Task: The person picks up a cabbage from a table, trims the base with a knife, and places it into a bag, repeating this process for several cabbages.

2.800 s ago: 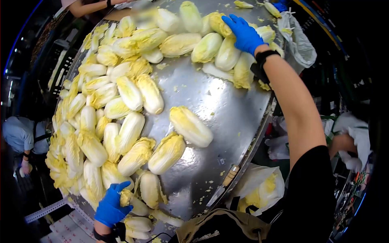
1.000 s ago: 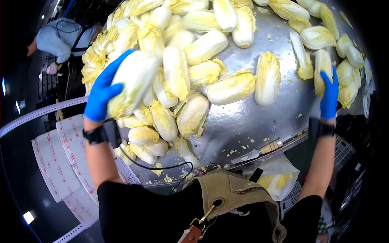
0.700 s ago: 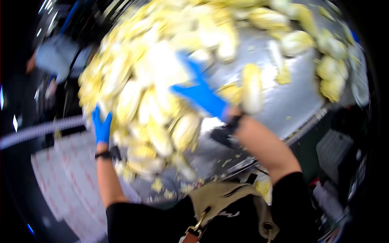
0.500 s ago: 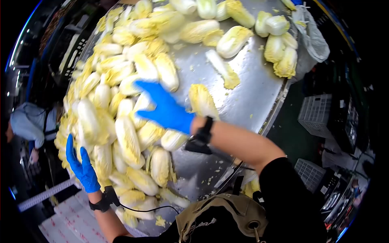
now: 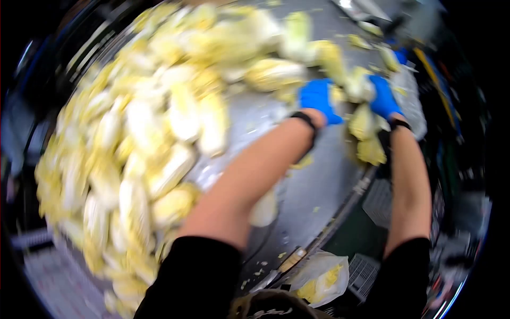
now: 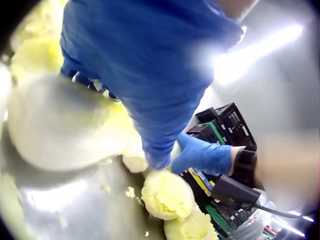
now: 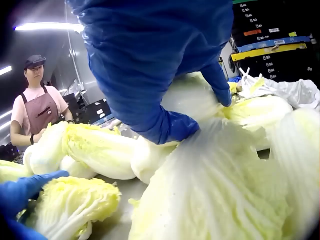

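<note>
In the head view, my blue-gloved left hand [image 5: 319,102] and right hand [image 5: 383,97] are side by side at the far right part of the metal table. The right hand grips a pale napa cabbage [image 7: 192,97], its fingers and thumb curled around it. At the lower left of the right wrist view, the left hand's fingers hold a smaller, yellow-leafed napa cabbage [image 7: 80,205]. Just below the hands, further napa cabbages [image 5: 366,133] lie at the table edge. A large cabbage [image 7: 215,185] fills the front of the right wrist view.
A big heap of napa cabbages [image 5: 133,138] covers the table's left side. A wooden-handled knife [image 5: 292,260] lies by the near edge, above a white bag [image 5: 324,279] of leaves. A white plastic bag [image 7: 295,92] hangs beyond the right hand. An aproned person [image 7: 42,105] stands opposite.
Half a second ago both hands were spread over the heap at the left. Since then both have swung right to the far corner and taken hold of cabbages; the head view has shifted.
</note>
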Available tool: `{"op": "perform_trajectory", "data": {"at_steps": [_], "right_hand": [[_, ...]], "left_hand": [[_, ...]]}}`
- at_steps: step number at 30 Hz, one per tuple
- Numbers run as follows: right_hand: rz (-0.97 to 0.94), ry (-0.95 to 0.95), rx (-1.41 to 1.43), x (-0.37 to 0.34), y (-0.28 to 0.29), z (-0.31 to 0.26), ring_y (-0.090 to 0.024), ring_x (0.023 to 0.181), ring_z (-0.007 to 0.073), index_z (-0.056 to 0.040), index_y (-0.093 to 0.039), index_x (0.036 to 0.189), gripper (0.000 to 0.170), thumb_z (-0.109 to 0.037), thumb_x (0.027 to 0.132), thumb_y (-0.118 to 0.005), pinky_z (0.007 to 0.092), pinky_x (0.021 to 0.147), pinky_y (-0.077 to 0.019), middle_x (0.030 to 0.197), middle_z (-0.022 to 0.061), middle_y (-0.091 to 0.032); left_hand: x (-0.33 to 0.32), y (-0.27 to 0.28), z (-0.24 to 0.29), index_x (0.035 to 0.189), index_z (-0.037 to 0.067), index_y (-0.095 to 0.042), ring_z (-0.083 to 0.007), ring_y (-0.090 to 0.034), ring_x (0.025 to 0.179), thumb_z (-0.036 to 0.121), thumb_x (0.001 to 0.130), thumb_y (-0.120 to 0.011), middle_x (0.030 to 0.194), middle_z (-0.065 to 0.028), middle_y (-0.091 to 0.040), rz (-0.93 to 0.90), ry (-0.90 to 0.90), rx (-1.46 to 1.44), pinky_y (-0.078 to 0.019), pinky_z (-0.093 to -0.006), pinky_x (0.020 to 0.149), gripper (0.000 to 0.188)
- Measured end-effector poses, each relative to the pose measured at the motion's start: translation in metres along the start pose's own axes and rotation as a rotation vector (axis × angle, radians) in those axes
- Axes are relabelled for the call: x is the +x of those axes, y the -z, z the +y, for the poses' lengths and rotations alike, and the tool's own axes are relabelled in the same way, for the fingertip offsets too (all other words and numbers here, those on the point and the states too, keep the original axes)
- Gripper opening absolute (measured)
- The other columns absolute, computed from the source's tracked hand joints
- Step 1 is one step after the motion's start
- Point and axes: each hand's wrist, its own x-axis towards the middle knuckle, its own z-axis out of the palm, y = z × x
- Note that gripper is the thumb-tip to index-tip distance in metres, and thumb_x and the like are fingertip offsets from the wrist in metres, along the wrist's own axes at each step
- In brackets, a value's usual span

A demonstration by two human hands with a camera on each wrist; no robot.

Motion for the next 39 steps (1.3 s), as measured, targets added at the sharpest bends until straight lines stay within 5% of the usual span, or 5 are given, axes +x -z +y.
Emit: {"op": "perform_trajectory", "data": {"at_steps": [8,15,23,32,39], "right_hand": [[0.34,0.009,0.442,-0.078,0.053,-0.195,-0.034,0.134,0.032,0.0,-0.034,0.14,0.071,0.003,0.074,-0.059,0.0411,0.112,-0.0254,0.144,0.0196,-0.036],[0.216,0.421,1.276,-0.101,0.098,-0.469,-0.026,0.137,0.0426,-0.0039,-0.043,0.135,0.067,-0.003,0.072,-0.069,0.0498,0.113,-0.0208,0.144,0.0236,-0.034],[0.048,0.692,1.146,-0.035,0.08,-0.572,-0.027,0.138,0.037,-0.0154,-0.028,0.147,0.08,-0.019,0.077,-0.065,0.0482,0.111,-0.0246,0.151,0.0158,-0.025],[-0.002,-0.886,0.044,-0.035,-0.006,-0.147,-0.024,0.137,0.0433,-0.0077,-0.022,0.146,0.112,-0.07,0.065,-0.067,0.0609,0.109,-0.0134,0.148,0.0303,-0.022],[0.036,-0.419,0.484,-0.12,0.024,-0.259,-0.032,0.13,0.0469,-0.0148,-0.041,0.139,0.075,-0.017,0.072,-0.072,0.0479,0.108,-0.0308,0.148,0.0302,-0.019]], "left_hand": [[-0.111,0.111,0.029,0.136,-0.003,-0.036,-0.038,-0.054,0.114,0.029,0.063,-0.074,0.123,-0.0274,-0.052,-0.325,0.182,-0.593,-0.0444,-0.0412,0.094,0.088],[-0.363,0.337,0.055,0.121,0.0,-0.053,-0.0148,-0.06,0.093,0.017,0.084,-0.068,0.108,-0.0073,-0.062,0.588,0.806,-0.586,-0.0503,-0.0278,0.082,0.044],[-0.622,0.498,-0.261,0.151,0.009,-0.013,-0.0268,-0.034,0.133,0.032,0.094,-0.056,0.15,-0.0148,-0.027,0.682,1.057,0.291,-0.0294,-0.0372,0.108,0.075],[-0.259,0.334,-0.018,0.139,0.003,-0.04,-0.0211,-0.04,0.129,0.011,0.093,-0.054,0.143,-0.0093,-0.043,0.397,0.152,0.261,-0.0284,-0.0358,0.108,0.049],[0.022,0.153,-0.03,0.138,0.006,-0.042,-0.0307,-0.048,0.121,0.036,0.085,-0.066,0.129,-0.0189,-0.051,0.243,-0.267,0.079,-0.0363,-0.0389,0.103,0.066]]}}
